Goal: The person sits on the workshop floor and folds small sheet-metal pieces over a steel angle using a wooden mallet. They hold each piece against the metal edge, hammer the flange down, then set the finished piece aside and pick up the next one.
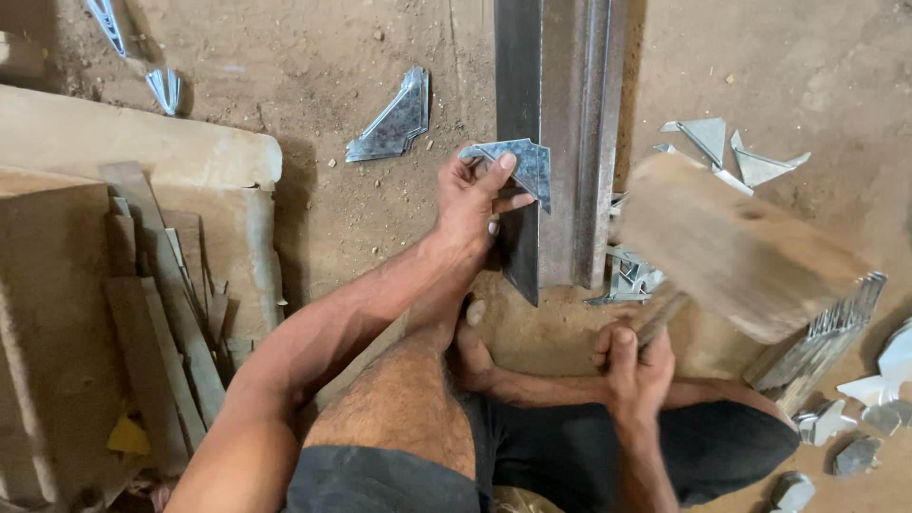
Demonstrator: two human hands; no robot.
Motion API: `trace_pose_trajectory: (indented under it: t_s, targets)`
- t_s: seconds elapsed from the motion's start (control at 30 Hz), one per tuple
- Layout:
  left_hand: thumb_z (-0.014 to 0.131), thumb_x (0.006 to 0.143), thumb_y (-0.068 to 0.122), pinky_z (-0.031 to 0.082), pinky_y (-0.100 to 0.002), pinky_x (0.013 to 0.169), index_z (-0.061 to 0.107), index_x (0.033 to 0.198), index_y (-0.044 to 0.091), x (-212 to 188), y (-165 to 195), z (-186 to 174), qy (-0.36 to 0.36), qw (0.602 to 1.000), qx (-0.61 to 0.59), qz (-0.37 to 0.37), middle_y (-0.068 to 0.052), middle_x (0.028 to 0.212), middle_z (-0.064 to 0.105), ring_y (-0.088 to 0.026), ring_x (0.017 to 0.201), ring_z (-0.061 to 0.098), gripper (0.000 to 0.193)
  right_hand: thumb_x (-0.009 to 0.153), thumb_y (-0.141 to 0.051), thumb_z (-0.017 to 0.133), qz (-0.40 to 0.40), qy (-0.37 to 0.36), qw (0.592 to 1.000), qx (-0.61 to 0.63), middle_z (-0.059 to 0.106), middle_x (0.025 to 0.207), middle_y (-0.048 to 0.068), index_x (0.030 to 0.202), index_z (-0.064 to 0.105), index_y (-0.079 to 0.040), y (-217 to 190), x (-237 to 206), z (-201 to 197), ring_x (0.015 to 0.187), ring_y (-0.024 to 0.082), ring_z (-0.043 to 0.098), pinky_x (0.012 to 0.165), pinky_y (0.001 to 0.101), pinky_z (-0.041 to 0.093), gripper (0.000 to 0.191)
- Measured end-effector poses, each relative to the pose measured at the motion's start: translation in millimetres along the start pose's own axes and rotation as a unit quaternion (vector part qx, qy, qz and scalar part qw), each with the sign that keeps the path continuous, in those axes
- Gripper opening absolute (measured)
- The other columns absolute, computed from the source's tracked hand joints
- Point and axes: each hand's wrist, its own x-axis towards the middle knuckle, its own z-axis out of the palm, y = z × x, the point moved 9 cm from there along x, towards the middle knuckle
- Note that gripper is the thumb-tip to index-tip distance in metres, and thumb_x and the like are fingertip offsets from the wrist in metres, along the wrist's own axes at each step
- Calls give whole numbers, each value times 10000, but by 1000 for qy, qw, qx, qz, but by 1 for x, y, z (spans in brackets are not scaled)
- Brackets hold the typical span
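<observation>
At upper centre, a thin, stiff, sharp-edged triangular metal bracket (518,166) is pinched by its corner in the left hand (470,204) against the steel channel (560,133), while a heavy-looking wooden mallet (731,247) is gripped by the right hand (635,366).

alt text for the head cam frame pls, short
Seen from above, a person seated on a dirt floor holds a triangular metal bracket with the left hand against an upright steel angle bar, while the right hand grips a motion-blurred wooden mallet. More metal pieces lie scattered on the ground, and wood scraps sit at left.
</observation>
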Motion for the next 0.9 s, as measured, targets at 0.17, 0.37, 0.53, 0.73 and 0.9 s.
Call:
trace_pose_trajectory:
  t_s: [0.17,0.37,0.53,0.73,0.9]
  targets:
    - [709,968,55,683,-369,665,621,972,45,-3,5,3,-7,1000,11,3,-48,889,708,-161,782,725,88,1121,-369,542,-118,59,972,-195,592,681,16,953,593,-66,-22,-2,0,578,116,586,543,292,475,350]
    - [702,953,44,665,-356,637,607,952,56,1,0,0,-6,1000,15,-17,-73,861,721,-191,756,744,96,1014,-320,598,-138,40,930,-339,649,723,228,1198,622,66,5,3,13,615,385,635,485,446,519,428]
    - [707,980,54,664,-357,641,605,954,55,2,0,-1,-18,1000,22,1,-59,867,709,-184,768,735,105,1067,-323,596,-10,100,948,-302,640,682,206,971,633,2,47,8,-1,555,325,642,525,445,499,341]
    - [700,956,44,664,-360,630,605,932,61,2,-4,-1,-18,1000,5,-13,-54,856,716,-201,764,747,99,1077,-314,588,29,79,985,-150,607,657,90,878,640,-25,37,6,-11,550,183,566,492,337,450,354]
    - [706,965,37,674,-375,636,597,929,61,4,-2,1,-25,1000,8,-3,-40,854,700,-195,781,742,116,1081,-366,588,-148,101,966,188,586,683,30,920,538,-63,-29,-8,-30,563,90,554,467,272,430,346]
